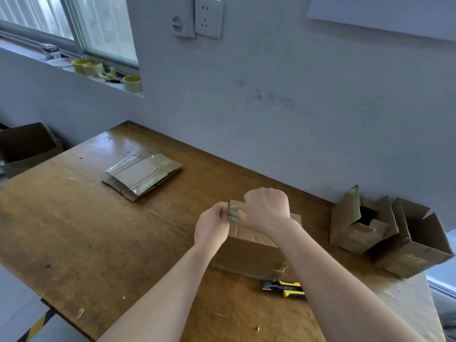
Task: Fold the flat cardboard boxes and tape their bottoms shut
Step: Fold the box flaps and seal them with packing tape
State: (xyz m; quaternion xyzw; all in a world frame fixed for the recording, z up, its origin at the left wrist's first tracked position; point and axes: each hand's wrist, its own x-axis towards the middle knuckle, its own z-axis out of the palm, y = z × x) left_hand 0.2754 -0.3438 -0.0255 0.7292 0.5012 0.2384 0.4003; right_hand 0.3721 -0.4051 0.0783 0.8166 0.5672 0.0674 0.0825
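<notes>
Forearms reach up from the lower frame. Left hand [212, 227]: grip pinching the tape end at the folded box's [249, 253] far top edge, centre frame. Right hand [266, 210]: grip closed around a tape roll [237, 213] on the same box. Utility knife [283, 287]: yellow-black, on the desk [86, 238], just below the box. Flat boxes [142, 172]: stacked, upper-left centre. Two open boxes [385, 233]: right edge, against the wall.

Cool, soft daylight enters from the window [74, 28] at upper left, leaving a pale sheen on the table [98, 243] toward its far left corner, faint shadows, mild overall softness, and wide-angle bending at the edges.
</notes>
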